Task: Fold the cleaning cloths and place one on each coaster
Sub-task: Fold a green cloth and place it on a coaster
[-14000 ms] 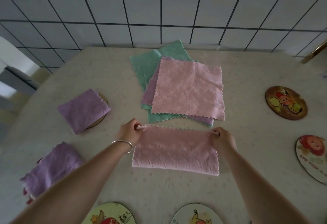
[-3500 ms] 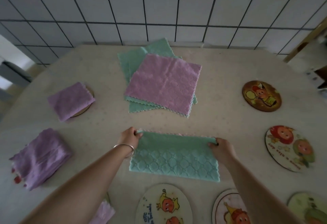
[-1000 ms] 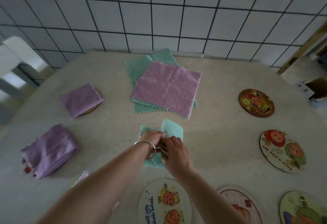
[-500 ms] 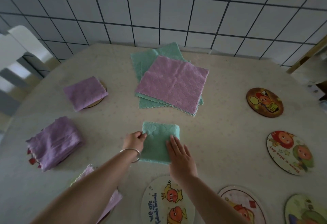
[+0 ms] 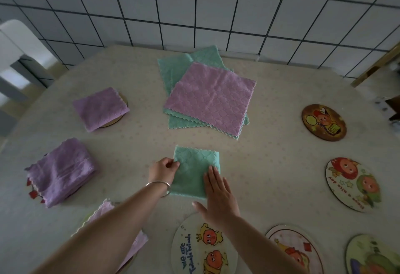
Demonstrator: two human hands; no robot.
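Note:
A folded green cloth (image 5: pixel 192 170) lies flat on the table in front of me. My left hand (image 5: pixel 162 171) pinches its left edge near the top corner. My right hand (image 5: pixel 217 198) rests flat, fingers spread, on its lower right part. Behind it lies a stack of unfolded cloths (image 5: pixel 210 98), purple on top of green ones. Folded purple cloths sit on the far-left coaster (image 5: pixel 100 108) and the left coaster (image 5: pixel 61 171). A folded pink cloth (image 5: pixel 132 241) lies partly under my left forearm. Bare coasters lie near me (image 5: pixel 194 250) and to the right (image 5: pixel 323 122), (image 5: pixel 352 184).
Two more bare coasters (image 5: pixel 296 250), (image 5: pixel 372 256) sit at the lower right edge of view. A tiled wall (image 5: pixel 194 9) stands behind the table. A white chair (image 5: pixel 15 53) is at the far left, a wooden piece (image 5: pixel 376 66) at the far right.
The green cloth went from a long strip to a small folded square. In the last half second my right hand stayed flat on it and my left hand kept its edge.

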